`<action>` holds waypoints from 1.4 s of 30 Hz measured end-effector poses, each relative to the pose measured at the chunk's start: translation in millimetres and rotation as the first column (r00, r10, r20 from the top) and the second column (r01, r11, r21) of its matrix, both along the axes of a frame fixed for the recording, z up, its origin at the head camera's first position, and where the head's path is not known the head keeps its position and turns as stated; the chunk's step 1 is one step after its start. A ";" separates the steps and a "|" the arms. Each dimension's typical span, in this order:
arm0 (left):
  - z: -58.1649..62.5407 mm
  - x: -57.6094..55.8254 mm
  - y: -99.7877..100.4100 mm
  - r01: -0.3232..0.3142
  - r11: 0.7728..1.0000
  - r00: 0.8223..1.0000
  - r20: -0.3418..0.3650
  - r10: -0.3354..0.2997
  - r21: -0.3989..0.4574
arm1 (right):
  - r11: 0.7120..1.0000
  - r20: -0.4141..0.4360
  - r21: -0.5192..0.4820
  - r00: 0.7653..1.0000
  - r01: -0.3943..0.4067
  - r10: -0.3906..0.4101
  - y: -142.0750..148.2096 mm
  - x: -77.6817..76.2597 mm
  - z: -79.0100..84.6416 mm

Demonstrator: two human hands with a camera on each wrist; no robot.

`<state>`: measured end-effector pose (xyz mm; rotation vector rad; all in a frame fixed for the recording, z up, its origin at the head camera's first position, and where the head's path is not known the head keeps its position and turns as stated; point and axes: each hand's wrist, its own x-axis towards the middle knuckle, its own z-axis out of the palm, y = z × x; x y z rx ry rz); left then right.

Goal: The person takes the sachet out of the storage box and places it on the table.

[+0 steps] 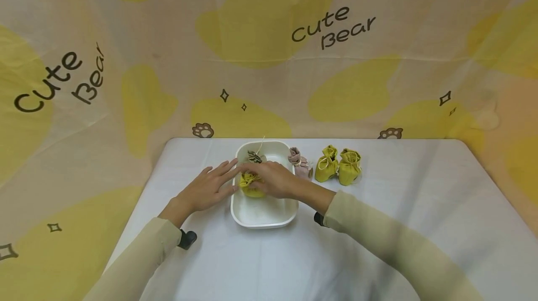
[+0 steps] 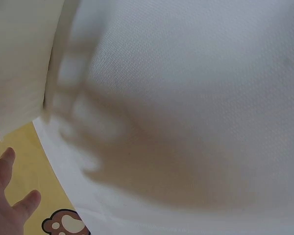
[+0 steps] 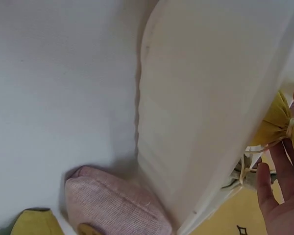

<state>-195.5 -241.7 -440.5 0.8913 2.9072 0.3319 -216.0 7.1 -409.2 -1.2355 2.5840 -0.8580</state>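
Observation:
A white tray stands lengthwise on the table. My right hand reaches over its right rim and holds a yellow drawstring pouch by the gathered neck, inside the tray at the left. In the right wrist view the fingers curl about that pouch's tied neck. Behind it in the tray lies a grey drawstring pouch with a pale cord, partly hidden by my hand. My left hand is spread with fairly straight fingers, its fingertips right at the tray's left rim.
Just right of the tray a pink drawstring pouch leans near the rim. Two more yellow pouches, one beside the other, stand farther right. A patterned yellow cloth hangs behind the white-covered table.

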 end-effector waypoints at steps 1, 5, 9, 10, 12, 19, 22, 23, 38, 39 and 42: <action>-0.2 -0.1 -0.1 0.001 1.000 1.000 -0.002 -0.001 0.002 | 1.000 -0.002 -0.007 1.000 0.001 -0.001 2.2 -0.4 -0.3; -0.5 -0.1 -0.4 -0.002 1.000 1.000 -0.001 0.002 -0.011 | 0.999 0.003 -0.046 1.000 0.018 -0.017 10.6 -2.5 -1.2; -0.6 -0.1 -0.6 -0.013 1.000 1.000 0.018 0.014 -0.024 | 0.997 0.001 -0.074 1.000 0.027 -0.027 17.9 -4.1 -2.8; -0.4 -0.3 -0.4 -0.016 1.000 1.000 0.023 0.016 -0.026 | 0.996 -0.002 -0.082 1.000 0.028 -0.028 19.4 -4.3 -3.1; 0.1 -0.3 -0.1 -0.022 0.999 0.999 0.036 0.023 -0.027 | 0.996 -0.012 -0.088 0.999 0.033 -0.034 22.3 -4.4 -3.1; -0.6 -0.8 -0.3 -0.024 0.999 0.999 0.046 0.026 -0.034 | 0.994 -0.013 -0.095 0.999 0.049 -0.050 32.4 -2.9 6.5; -0.9 -1.2 -0.1 -0.024 0.999 0.999 0.044 0.025 -0.028 | 0.993 -0.031 -0.109 0.998 0.052 -0.056 37.6 -1.7 11.1; -0.8 -1.2 0.1 -0.024 0.999 0.999 0.043 0.025 -0.026 | 0.992 -0.038 -0.113 0.998 0.053 -0.057 39.6 -1.3 12.2; -0.3 -1.0 0.8 -0.015 1.000 0.999 0.031 0.016 -0.024 | 0.979 -0.062 -0.197 0.995 0.060 -0.073 72.2 7.7 35.7; -0.4 -0.9 0.7 -0.014 1.000 1.000 0.028 0.015 -0.025 | 0.977 -0.060 -0.202 0.995 0.063 -0.077 74.7 8.1 37.9; -0.7 0.0 0.0 -0.014 1.000 1.000 0.024 0.014 -0.027 | 0.971 -0.067 -0.227 0.994 0.073 -0.090 82.3 8.2 44.1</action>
